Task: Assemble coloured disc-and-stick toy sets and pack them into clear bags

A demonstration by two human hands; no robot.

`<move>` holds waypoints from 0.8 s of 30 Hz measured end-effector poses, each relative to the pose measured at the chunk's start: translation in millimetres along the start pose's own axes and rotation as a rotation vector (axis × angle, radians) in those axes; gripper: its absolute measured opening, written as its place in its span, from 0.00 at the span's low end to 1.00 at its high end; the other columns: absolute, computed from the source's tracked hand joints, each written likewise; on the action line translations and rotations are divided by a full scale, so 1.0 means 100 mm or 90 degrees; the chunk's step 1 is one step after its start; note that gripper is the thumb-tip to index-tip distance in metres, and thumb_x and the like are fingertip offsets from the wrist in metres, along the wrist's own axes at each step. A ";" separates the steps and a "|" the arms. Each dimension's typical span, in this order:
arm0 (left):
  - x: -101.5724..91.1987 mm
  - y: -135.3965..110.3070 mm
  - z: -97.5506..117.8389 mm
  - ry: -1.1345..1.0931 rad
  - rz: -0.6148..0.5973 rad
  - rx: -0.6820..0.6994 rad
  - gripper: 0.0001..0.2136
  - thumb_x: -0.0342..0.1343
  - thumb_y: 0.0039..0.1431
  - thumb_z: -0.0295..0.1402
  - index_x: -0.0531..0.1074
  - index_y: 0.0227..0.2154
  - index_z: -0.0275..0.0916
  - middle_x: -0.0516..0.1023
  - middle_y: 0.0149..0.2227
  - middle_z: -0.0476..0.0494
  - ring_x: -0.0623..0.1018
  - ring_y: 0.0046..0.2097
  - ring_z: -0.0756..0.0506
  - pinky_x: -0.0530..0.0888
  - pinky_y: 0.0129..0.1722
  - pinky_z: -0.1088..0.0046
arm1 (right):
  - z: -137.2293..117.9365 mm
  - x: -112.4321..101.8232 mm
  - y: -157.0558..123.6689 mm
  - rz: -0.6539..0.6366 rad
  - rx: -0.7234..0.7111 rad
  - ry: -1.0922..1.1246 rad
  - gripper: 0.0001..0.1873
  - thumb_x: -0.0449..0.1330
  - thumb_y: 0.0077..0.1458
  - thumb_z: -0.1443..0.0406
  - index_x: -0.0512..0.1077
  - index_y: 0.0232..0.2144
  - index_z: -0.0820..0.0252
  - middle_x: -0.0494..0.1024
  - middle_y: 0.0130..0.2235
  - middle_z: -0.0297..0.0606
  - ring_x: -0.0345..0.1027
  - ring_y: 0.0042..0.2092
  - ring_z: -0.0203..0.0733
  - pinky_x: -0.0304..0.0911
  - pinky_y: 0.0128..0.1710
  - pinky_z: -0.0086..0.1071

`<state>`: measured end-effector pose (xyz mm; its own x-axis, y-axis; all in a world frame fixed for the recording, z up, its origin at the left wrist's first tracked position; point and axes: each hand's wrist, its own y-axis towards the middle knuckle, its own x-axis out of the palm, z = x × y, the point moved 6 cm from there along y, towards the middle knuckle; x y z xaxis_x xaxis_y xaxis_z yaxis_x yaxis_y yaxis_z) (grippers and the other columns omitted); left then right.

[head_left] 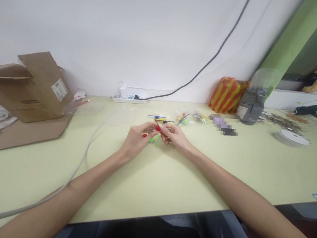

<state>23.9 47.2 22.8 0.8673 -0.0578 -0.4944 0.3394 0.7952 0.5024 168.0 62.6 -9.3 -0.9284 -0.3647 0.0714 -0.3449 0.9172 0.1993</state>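
My left hand [136, 141] and my right hand [175, 135] meet above the pale yellow-green tabletop [148, 177]. The fingers of both hands close on a small red plastic part [157, 127], with a thin dark pin running up from it. Another red piece [145, 135] shows at my left fingers. Just under the hands lie a green plastic piece [151, 140] and a thin green stick [158, 139]. Part of the red part is hidden by my fingertips.
Small plastic bags of coloured parts [182, 118] lie beyond my hands. A grey cable [87, 157] crosses the table's left side, by a cardboard box [36, 88]. Farther back stand a power strip [129, 98], a striped bag [227, 95], a taped bottle [252, 105] and a white roll [290, 138].
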 end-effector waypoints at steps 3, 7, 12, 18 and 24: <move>0.03 0.00 -0.04 -0.029 -0.013 -0.025 0.18 0.56 0.63 0.46 0.76 0.48 0.41 0.83 0.44 0.42 0.82 0.45 0.41 0.79 0.46 0.64 | 0.01 0.00 0.00 0.006 -0.009 -0.009 0.27 0.63 0.52 0.42 0.66 0.28 0.58 0.66 0.19 0.27 0.56 0.20 0.30 0.52 0.19 0.25; 0.04 -0.01 -0.04 -0.021 -0.013 -0.029 0.16 0.55 0.64 0.42 0.74 0.51 0.41 0.83 0.40 0.43 0.82 0.43 0.42 0.77 0.42 0.68 | 0.04 0.00 0.01 0.014 -0.015 -0.022 0.27 0.63 0.53 0.42 0.66 0.26 0.59 0.66 0.20 0.27 0.57 0.20 0.29 0.52 0.19 0.24; 0.02 0.00 0.01 0.022 0.005 0.000 0.12 0.55 0.64 0.38 0.75 0.48 0.41 0.81 0.37 0.46 0.77 0.36 0.47 0.73 0.36 0.72 | 0.03 -0.01 0.02 0.035 -0.019 -0.024 0.24 0.63 0.53 0.44 0.68 0.31 0.58 0.68 0.21 0.26 0.58 0.20 0.30 0.54 0.19 0.24; 0.01 0.00 0.03 0.021 0.007 0.009 0.11 0.54 0.64 0.38 0.76 0.44 0.41 0.79 0.42 0.44 0.76 0.39 0.47 0.73 0.37 0.72 | 0.01 -0.01 0.02 0.031 -0.033 -0.008 0.25 0.64 0.53 0.45 0.72 0.39 0.60 0.69 0.22 0.27 0.60 0.20 0.31 0.56 0.19 0.25; 0.02 0.01 -0.02 -0.065 0.024 -0.038 0.12 0.58 0.62 0.39 0.77 0.44 0.40 0.80 0.43 0.43 0.78 0.43 0.45 0.75 0.42 0.69 | 0.00 -0.01 0.01 0.041 -0.040 -0.008 0.26 0.65 0.52 0.45 0.72 0.42 0.60 0.68 0.22 0.26 0.60 0.20 0.31 0.57 0.19 0.25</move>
<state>24.9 49.4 20.8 0.9127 -0.0865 -0.3995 0.2865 0.8324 0.4743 168.6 64.2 -9.6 -0.9503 -0.3026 0.0736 -0.2753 0.9266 0.2561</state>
